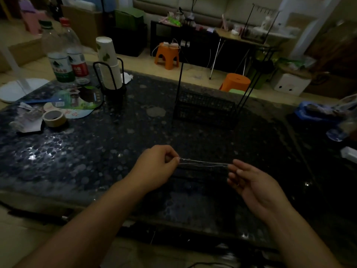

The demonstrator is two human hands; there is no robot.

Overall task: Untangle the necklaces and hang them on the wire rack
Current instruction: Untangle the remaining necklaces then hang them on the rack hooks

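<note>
1. Bottles (65,57) stand at the far left of the dark pebble-patterned table (87,144), two clear plastic ones side by side, one with a green label and one with a red.
2. Nearer on that left side lies a roll of tape (54,118), flat on the table, with printed round cards just behind it.
3. Right of the bottles, a stack of paper cups (108,60) leans in a black wire holder (114,88).
4. The left hand (156,167) hovers over the near middle of the table, its fingers curled and its thumb and forefinger pinching one end of the necklaces (203,163).
5. The necklaces are thin pale chains (how many I cannot tell, they blur together) stretched nearly level between the two hands, held above the table.
6. Beyond them, at the far middle, stands the wire rack (204,111): a black mesh basket base with thin upright rods rising from it.
7. The right hand (253,184) is palm up, fingers only loosely bent, with the other end of the chains pinched at its fingertips.
8. Two orange stools (167,55) sit on the floor past the table's far edge.
9. At the far right edge lies a blue bundle (313,112) beside clear plastic.
</note>
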